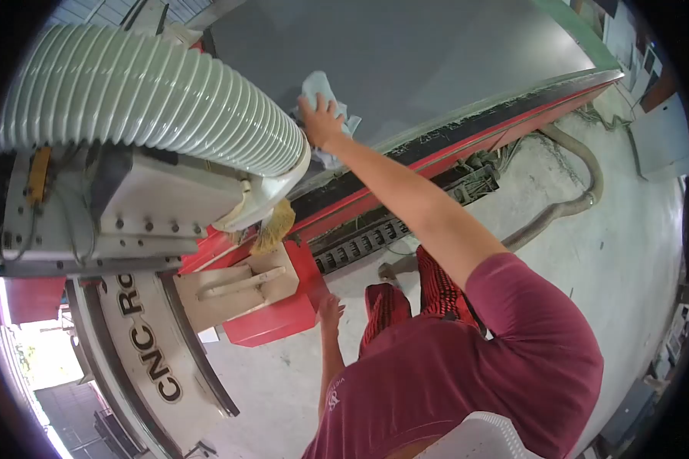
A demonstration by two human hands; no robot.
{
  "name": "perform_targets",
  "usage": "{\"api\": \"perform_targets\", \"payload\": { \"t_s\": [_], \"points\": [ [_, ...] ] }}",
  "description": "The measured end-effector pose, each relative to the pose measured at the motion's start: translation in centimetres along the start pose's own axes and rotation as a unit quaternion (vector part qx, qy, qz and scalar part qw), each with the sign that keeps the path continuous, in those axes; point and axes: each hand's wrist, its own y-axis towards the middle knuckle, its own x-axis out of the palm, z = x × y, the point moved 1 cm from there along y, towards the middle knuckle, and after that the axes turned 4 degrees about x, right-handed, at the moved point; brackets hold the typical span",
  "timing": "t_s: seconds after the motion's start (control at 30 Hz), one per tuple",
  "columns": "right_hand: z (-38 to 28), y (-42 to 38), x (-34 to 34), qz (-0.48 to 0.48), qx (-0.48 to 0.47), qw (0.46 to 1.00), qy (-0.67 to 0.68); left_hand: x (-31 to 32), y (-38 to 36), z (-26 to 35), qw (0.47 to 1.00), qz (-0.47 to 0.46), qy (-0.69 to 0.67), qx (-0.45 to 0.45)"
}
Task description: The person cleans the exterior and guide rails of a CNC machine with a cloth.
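Observation:
My right hand (321,122) presses on a crumpled pale cloth (316,86), its fingers over the fabric. The cloth lies on the grey flat bed (436,53) near the bed's edge, beside the end of the ribbed hose (153,92). Lower down, my left hand (331,312) hangs beside the red and cream machine part (275,321), with its fingers slightly bent and apart and nothing visible in it. Whether it touches the red part I cannot tell.
Yellowish brush bristles (274,226) hang below the hose end. A red rail (513,131) and a black cable chain (367,243) run along the bed's side. A flexible pipe (566,206) lies on the concrete floor. The lettered gantry side (149,344) stands at lower left.

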Motion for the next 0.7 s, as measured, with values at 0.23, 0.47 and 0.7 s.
{"api": "perform_targets", "payload": {
  "t_s": [0.23, 0.47, 0.7],
  "points": [
    [3.3, 1.7, 8.2, -0.124, -0.09, 0.982, -0.111, 8.8, 1.3, 20.6, 0.969, -0.005, -0.042, 0.245],
    [15.7, 10.4, 0.8, 0.022, -0.084, 0.963, -0.253, 17.1, 12.7, 34.6, 0.839, 0.197, 0.272, 0.428],
    [47.3, 19.8, -21.8, 0.146, 0.089, 0.903, -0.395, 21.6, 22.3, 36.8, 0.779, 0.41, 0.436, 0.184]
  ]
}}
